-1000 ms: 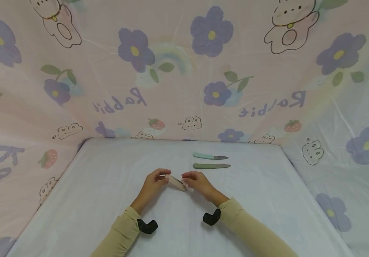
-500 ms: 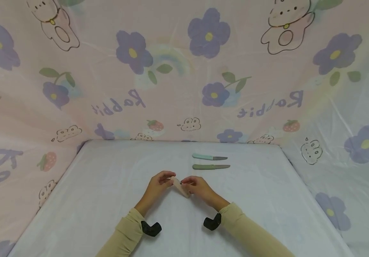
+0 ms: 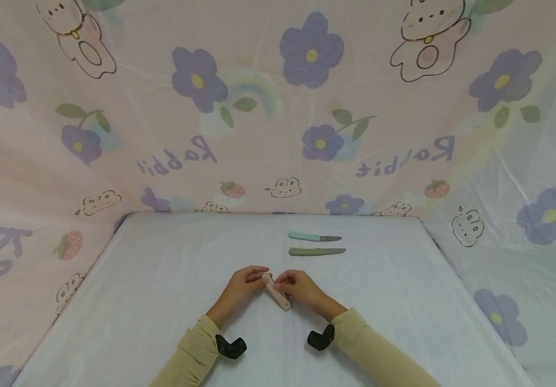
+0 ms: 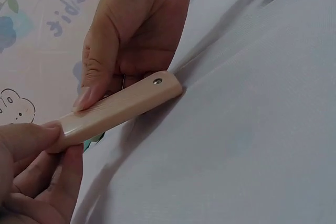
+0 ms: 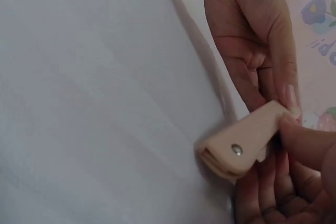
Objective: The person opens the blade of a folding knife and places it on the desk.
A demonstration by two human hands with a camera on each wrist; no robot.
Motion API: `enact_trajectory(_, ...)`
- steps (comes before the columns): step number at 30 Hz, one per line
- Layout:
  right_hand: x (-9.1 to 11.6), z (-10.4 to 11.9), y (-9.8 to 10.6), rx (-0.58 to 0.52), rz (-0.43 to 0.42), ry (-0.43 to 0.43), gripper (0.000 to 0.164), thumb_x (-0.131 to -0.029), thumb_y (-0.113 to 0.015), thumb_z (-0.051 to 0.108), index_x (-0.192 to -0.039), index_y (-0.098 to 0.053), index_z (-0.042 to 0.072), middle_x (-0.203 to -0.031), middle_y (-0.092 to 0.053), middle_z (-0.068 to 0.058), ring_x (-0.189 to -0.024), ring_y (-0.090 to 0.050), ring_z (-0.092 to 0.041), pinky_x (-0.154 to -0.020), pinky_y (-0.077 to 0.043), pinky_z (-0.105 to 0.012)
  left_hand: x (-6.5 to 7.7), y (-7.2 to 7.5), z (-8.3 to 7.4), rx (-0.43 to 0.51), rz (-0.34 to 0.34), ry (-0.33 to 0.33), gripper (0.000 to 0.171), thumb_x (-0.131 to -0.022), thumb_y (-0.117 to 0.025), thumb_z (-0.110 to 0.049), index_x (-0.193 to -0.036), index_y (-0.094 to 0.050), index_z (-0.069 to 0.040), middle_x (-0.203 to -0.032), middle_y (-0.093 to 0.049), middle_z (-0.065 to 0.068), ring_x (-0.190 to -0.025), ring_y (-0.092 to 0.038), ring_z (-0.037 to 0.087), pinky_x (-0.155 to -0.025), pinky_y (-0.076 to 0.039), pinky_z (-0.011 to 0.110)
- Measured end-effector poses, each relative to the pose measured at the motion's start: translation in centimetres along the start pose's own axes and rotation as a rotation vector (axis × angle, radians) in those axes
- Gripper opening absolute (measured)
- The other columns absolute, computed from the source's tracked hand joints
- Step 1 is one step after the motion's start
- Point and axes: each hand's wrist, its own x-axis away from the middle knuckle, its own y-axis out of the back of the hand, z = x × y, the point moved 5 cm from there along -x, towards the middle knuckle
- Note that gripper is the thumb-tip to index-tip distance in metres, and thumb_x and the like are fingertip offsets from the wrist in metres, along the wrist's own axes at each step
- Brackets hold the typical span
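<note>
A folding knife with a pale beige handle point(image 3: 278, 294) is held between both hands over the white table. My left hand point(image 3: 243, 289) pinches its rounded end between thumb and fingers. My right hand point(image 3: 307, 290) grips its side, thumb against the handle and fingers behind. A silver rivet point(image 4: 157, 81) marks the knife's free end, which points down toward me in the head view. The right wrist view shows the slot in that end of the beige handle point(image 5: 247, 140). The blade is mostly hidden by the handle and fingers.
Beyond the hands lie two knives with blades out, pointing right: a mint-handled knife point(image 3: 304, 236) and, nearer, an olive-green-handled knife point(image 3: 305, 251). A printed cloth point(image 3: 268, 123) hangs behind and beside the white tabletop point(image 3: 171, 252). Each wrist carries a black camera.
Both hands and the beige folding knife have shifted toward me and slightly right. The knife has turned steeper, its free end nearer me. My right fingers have closed onto its side.
</note>
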Motion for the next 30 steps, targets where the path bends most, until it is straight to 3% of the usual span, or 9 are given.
enact_trajectory(7,0.4,0.3,-0.1,0.070,0.000,-0.020,0.017,-0.088,-0.064,0.010,-0.096,-0.062,-0.005,-0.080,-0.061,-0.007,-0.069,-0.051,-0.015,-0.058,-0.045,-0.025,-0.4,-0.2,2.6,0.163,0.033,0.059,0.036,-0.089,-0.063,-0.009,-0.119,-0.054,0.011,-0.110,-0.063,0.019,-0.099,-0.061,0.019,-0.084,-0.052,0.028)
enact_trajectory(12,-0.1,-0.9,0.0,0.066,0.000,-0.033,0.017,-0.088,-0.064,0.012,-0.096,-0.063,-0.004,-0.080,-0.062,-0.006,-0.070,-0.052,-0.014,-0.059,-0.045,-0.025,-0.7,-0.3,3.4,0.148,0.025,0.056,0.036,-0.089,-0.064,-0.012,-0.118,-0.056,0.009,-0.107,-0.064,0.016,-0.097,-0.062,0.018,-0.083,-0.053,0.028)
enact_trajectory(18,-1.0,-3.1,0.3,0.039,-0.017,-0.040,0.020,-0.086,-0.068,0.018,-0.094,-0.066,0.000,-0.079,-0.063,-0.002,-0.068,-0.052,-0.011,-0.058,-0.045,-0.023,-0.7,-0.5,3.0,0.162,0.035,0.059,0.035,-0.090,-0.062,-0.008,-0.119,-0.055,0.010,-0.107,-0.064,0.017,-0.096,-0.062,0.018,-0.084,-0.052,0.031)
enact_trajectory(26,-0.8,-3.6,0.6,-0.057,-0.019,-0.058,0.024,-0.086,-0.068,0.020,-0.095,-0.065,-0.002,-0.081,-0.064,-0.001,-0.072,-0.055,-0.011,-0.062,-0.047,-0.024,0.0,-1.1,0.4,0.172,0.066,0.044,0.034,-0.091,-0.057,0.000,-0.119,-0.050,0.016,-0.112,-0.060,0.026,-0.098,-0.061,0.023,-0.089,-0.049,0.043)
enact_trajectory(30,-0.7,-3.8,0.5,-0.088,-0.007,-0.058,0.022,-0.089,-0.063,0.016,-0.096,-0.063,-0.004,-0.084,-0.063,-0.001,-0.076,-0.055,-0.011,-0.064,-0.048,-0.024,-0.3,-1.2,1.3,0.188,0.053,0.033,0.035,-0.091,-0.059,-0.005,-0.119,-0.051,0.014,-0.110,-0.062,0.021,-0.099,-0.061,0.023,-0.087,-0.051,0.041)
